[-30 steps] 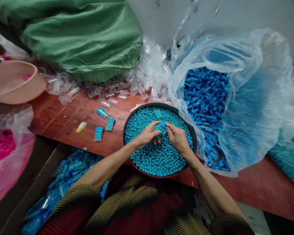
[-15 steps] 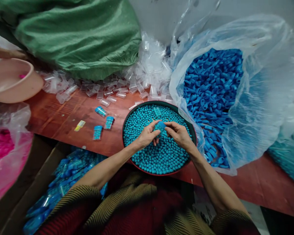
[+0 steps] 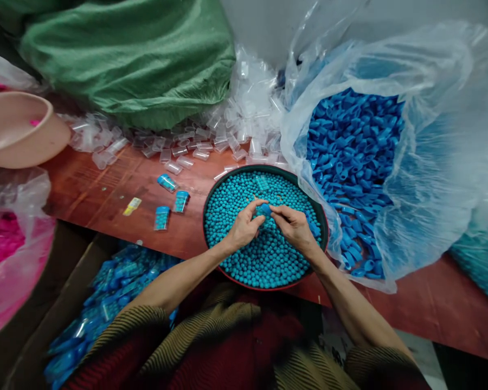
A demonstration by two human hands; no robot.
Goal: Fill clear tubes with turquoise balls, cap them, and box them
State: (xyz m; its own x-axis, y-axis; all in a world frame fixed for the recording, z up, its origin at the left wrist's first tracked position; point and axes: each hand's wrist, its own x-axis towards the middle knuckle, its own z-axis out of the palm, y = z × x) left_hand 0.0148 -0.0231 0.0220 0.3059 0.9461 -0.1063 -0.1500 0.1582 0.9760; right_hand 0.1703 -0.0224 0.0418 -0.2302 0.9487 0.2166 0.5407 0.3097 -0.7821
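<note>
Over a round dark basin of small turquoise balls, my two hands meet. My left hand is closed around a small clear container with a blue cap; the fingers hide most of its body. The fingertips of my right hand pinch at the cap from the right. Another clear container lies on the balls near the far rim. Left of the basin, several blue-capped containers of turquoise balls, such as one standing container, rest on the red-brown tabletop.
An open plastic bag of blue caps spills at the right. Clear empty containers are heaped behind, beside a green cloth bundle. A pink basin stands far left. Below the table edge are filled containers and pink pieces.
My right hand has shifted slightly down and turned at the cap, which now sits more upright between the fingers. At far left, another person's arm by the pink basin has left view.
</note>
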